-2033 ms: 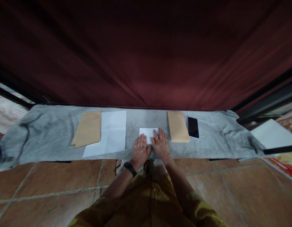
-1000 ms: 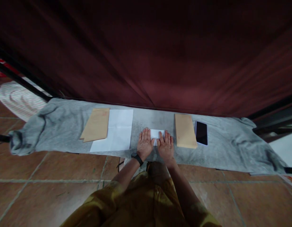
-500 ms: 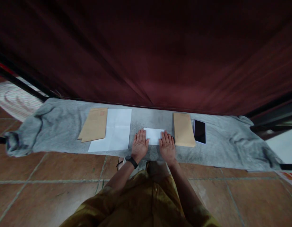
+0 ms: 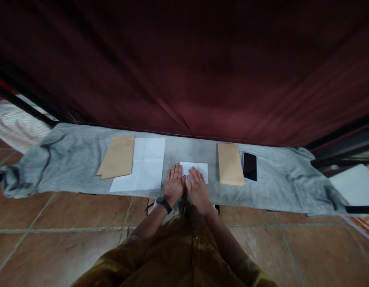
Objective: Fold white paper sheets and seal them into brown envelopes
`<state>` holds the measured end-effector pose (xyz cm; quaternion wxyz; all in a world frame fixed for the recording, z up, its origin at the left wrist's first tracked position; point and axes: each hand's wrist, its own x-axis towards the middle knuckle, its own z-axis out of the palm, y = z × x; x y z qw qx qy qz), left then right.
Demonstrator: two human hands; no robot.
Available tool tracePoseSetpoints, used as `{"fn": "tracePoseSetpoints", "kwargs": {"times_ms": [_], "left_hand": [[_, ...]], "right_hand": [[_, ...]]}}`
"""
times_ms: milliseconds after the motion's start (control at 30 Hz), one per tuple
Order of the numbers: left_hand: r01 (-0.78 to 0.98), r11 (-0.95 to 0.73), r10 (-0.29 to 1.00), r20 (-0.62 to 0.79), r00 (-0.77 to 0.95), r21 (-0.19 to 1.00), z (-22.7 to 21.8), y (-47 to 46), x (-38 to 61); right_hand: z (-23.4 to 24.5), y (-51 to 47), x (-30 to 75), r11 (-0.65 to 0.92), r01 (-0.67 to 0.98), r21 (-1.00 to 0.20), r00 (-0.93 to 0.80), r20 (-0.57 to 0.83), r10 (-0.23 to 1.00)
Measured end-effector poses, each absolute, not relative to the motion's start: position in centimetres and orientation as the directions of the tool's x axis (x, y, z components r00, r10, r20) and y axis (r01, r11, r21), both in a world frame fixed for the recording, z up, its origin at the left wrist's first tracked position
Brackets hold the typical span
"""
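Note:
A small folded white paper (image 4: 203, 170) lies on the grey cloth (image 4: 190, 149) in front of me. At its left edge my left hand (image 4: 173, 184) rests flat, fingers stretched out, a dark watch on the wrist. My right hand (image 4: 197, 187) lies over the paper's near side with its fingers extended, covering part of it. The two hands are close together, thumbs nearly meeting. To the left, larger white sheets (image 4: 148, 163) with fold creases lie partly under brown envelopes (image 4: 118, 157). On the right sits a stack of brown envelopes (image 4: 230, 164).
Beside the right-hand stack is a phone (image 4: 250, 166) with a dark screen. A dark red curtain (image 4: 184, 79) hangs behind the cloth-covered narrow surface. Black metal bars (image 4: 346, 143) stand at both ends, and tiled floor (image 4: 83, 211) lies below.
My right hand has moved left from the paper's right edge onto the paper, close to my left hand. My left hand has stayed at the left edge.

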<state>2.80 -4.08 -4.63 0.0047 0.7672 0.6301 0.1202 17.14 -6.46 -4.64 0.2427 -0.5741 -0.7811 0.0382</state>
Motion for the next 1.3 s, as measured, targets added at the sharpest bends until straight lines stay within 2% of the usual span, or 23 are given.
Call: {"fn": "tracePoseSetpoints", "kwargs": {"times_ms": [100,533,733,867,933,1100,1300], "left_hand": [[0.965,-0.214,0.969,0.160,0.189,0.154,-4.6,-4.1,2.7],[0.956,-0.204,0.962,0.221,0.157,0.209,-4.8,-4.1,3.1],[0.941,-0.248,0.950,0.250,0.189,0.231,-4.2,-4.3,2.7],[0.847,-0.479,0.872,0.240,0.427,0.230,-3.6,-6.0,3.1],[0.809,-0.544,0.838,0.206,0.506,0.225,-3.5,-7.3,3.6],[0.832,-0.519,0.854,0.143,0.500,0.193,-3.5,-8.8,4.3],[0.837,-0.520,0.853,0.136,0.503,0.170,-3.5,-8.8,4.0]], "right_hand": [[-5.0,-7.3,16.3,0.381,0.875,-0.300,-0.278,0.332,0.901],[-6.3,-9.5,22.5,0.274,0.950,-0.149,-0.205,0.365,0.908],[-6.2,-9.7,22.5,0.268,0.947,-0.175,-0.198,0.339,0.920],[-5.8,-9.6,22.6,0.258,0.944,-0.204,-0.185,0.318,0.930],[-5.6,-9.7,22.6,0.253,0.943,-0.215,-0.180,0.311,0.933],[-4.9,-9.8,22.0,0.297,0.917,-0.266,-0.222,0.277,0.935],[-4.7,-10.3,20.9,0.373,0.876,-0.306,-0.308,0.240,0.921]]}}
